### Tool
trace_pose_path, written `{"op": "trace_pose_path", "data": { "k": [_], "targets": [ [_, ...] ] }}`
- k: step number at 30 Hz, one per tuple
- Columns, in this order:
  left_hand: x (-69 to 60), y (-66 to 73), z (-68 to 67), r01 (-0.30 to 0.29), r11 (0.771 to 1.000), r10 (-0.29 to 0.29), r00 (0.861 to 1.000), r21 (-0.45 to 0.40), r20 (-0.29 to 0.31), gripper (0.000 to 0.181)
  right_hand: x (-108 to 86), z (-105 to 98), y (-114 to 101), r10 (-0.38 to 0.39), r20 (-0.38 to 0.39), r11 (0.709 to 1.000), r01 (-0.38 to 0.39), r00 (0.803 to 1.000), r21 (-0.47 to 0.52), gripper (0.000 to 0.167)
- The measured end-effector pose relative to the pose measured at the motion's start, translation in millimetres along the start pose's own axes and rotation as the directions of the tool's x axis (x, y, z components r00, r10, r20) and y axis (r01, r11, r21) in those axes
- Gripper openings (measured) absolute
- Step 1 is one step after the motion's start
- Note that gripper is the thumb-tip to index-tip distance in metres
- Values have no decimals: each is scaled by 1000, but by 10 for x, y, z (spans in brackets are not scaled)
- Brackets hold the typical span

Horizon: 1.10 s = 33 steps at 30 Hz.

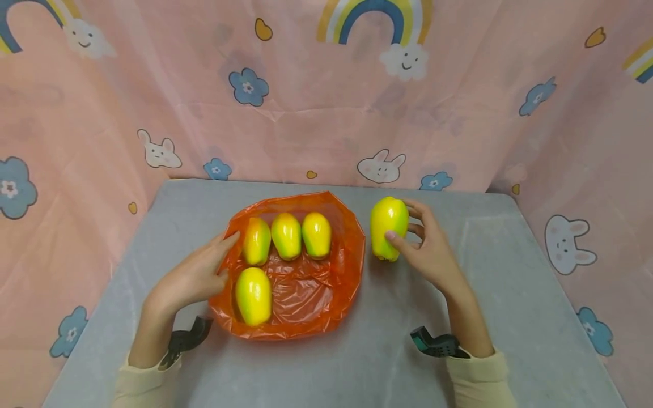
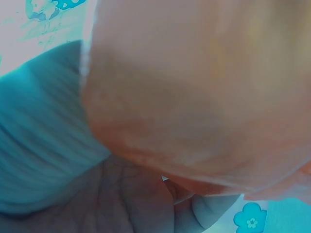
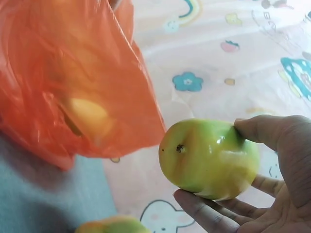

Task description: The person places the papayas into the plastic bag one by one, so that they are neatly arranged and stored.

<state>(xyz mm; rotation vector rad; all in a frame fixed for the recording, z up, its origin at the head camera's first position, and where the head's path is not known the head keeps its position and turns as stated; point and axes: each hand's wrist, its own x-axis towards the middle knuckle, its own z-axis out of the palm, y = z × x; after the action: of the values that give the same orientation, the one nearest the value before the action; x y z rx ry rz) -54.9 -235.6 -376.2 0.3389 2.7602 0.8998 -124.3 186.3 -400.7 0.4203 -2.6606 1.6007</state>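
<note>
A red plastic bag [image 1: 301, 328] stands wide open on the table, with several yellow-green papayas inside: a row of three, including the middle papaya [image 1: 287, 237], and a nearer papaya [image 1: 253, 296] at the left. My left hand [image 1: 196, 277] holds the bag's left rim; some of its fingers are hidden by the plastic. In the left wrist view the bag [image 2: 194, 97] covers much of the palm. Right of the bag, my right hand [image 1: 425, 246] grips another papaya [image 1: 389, 226], thumb on the near side and fingers around the far side.
A grey cloth-covered table [image 1: 316, 374] carries everything. Behind it hangs a pink curtain [image 1: 316, 136] with rainbows and rabbits. In the right wrist view, part of another yellow-green fruit [image 3: 112, 225] shows at the bottom edge.
</note>
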Motion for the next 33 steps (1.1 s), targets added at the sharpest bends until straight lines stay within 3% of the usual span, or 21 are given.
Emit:
{"op": "trace_pose_path", "data": {
  "k": [22,33],
  "targets": [
    [-16,33,-3,8,1000,-7,1000,-16,15,78,-19,397,-474,-50,98,999,52,994,-13,74],
    [-17,30,-13,7,1000,-6,1000,-17,15,78,-7,630,-661,-105,190,994,104,976,16,77]
  ]
}}
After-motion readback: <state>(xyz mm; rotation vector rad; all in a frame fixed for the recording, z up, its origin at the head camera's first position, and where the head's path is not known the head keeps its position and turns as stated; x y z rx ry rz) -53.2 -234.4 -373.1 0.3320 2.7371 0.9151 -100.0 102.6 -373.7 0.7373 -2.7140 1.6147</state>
